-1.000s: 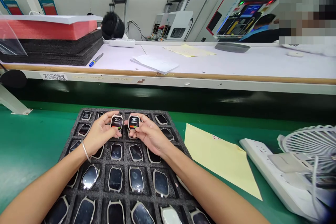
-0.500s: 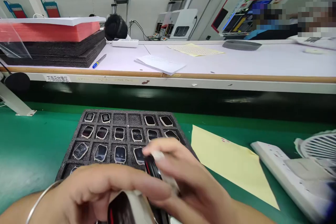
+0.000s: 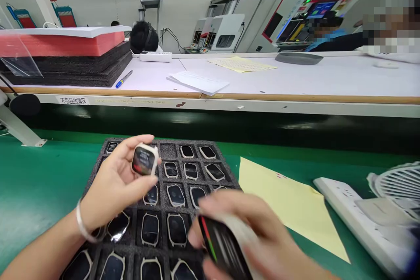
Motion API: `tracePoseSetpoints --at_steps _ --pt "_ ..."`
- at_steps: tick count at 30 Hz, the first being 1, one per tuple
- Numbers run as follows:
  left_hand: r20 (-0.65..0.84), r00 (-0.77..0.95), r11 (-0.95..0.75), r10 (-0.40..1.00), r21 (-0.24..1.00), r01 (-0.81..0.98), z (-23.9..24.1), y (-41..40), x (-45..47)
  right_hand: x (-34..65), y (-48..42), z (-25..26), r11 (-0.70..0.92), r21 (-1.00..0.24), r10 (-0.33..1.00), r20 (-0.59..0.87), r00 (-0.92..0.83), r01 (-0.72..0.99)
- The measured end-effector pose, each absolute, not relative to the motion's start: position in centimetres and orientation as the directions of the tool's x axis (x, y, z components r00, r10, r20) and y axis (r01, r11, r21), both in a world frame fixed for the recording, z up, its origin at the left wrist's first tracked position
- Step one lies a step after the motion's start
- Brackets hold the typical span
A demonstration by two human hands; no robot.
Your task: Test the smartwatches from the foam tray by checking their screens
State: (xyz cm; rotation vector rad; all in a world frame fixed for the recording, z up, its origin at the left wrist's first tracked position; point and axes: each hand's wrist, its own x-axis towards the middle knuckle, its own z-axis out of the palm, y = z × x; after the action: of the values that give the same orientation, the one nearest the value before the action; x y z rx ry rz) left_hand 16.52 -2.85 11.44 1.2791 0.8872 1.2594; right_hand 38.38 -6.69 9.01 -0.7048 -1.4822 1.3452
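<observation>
Lower centre of the frame: the left hand [image 3: 113, 183] grips 1 watch [image 3: 143, 160] by its edges above a foam tray [image 3: 226, 170] of watches; the blurred right hand [image 3: 249, 236] clasps a second watch [image 3: 223, 245].

Left hand [image 3: 113, 186] raised, palm turned toward the camera, thumb and fingertips pinched on the edges of a small watch body [image 3: 144, 160], screen facing up at the viewer. Left forearm enters from the lower-left corner, bracelet on the wrist. Right hand [image 3: 249, 232] lower and closer to the camera, motion-blurred, fingers curled over a second watch body [image 3: 223, 245] held tilted, screen showing. Right forearm runs off the bottom edge. Hands apart, not touching.
</observation>
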Motion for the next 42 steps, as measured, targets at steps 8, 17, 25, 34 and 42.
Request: tracePoseSetpoints --at_steps 8,17,25,34,42 --pt "-0.093 0.021 0.096 0.995 0.972 -0.216 4.3 3.1 17.2 35.1 3.0 3.7 -0.375 -0.776 0.921 -0.248 -0.302 -0.507" --pt "-0.247 0.13 0.279 0.96 0.885 -0.374 4.3 3.1 16.9 35.3 3.0 3.3 -0.395 -0.767 0.908 -0.243 -0.34 -0.506" --pt "-0.257 0.131 0.288 0.958 0.876 -0.387 4.1 2.5 17.3 35.6 3.9 2.5 -0.408 -0.783 0.902 -0.269 -0.337 -0.47" --pt "-0.249 0.143 0.284 0.958 0.887 -0.364 3.3 2.1 17.1 35.5 3.8 2.3 -0.357 -0.823 0.917 -0.217 -0.335 -0.443" --pt "-0.232 0.124 0.262 0.965 0.888 -0.378 3.8 1.9 17.0 35.5 3.3 2.4 -0.301 -0.864 0.928 -0.167 -0.333 -0.404"
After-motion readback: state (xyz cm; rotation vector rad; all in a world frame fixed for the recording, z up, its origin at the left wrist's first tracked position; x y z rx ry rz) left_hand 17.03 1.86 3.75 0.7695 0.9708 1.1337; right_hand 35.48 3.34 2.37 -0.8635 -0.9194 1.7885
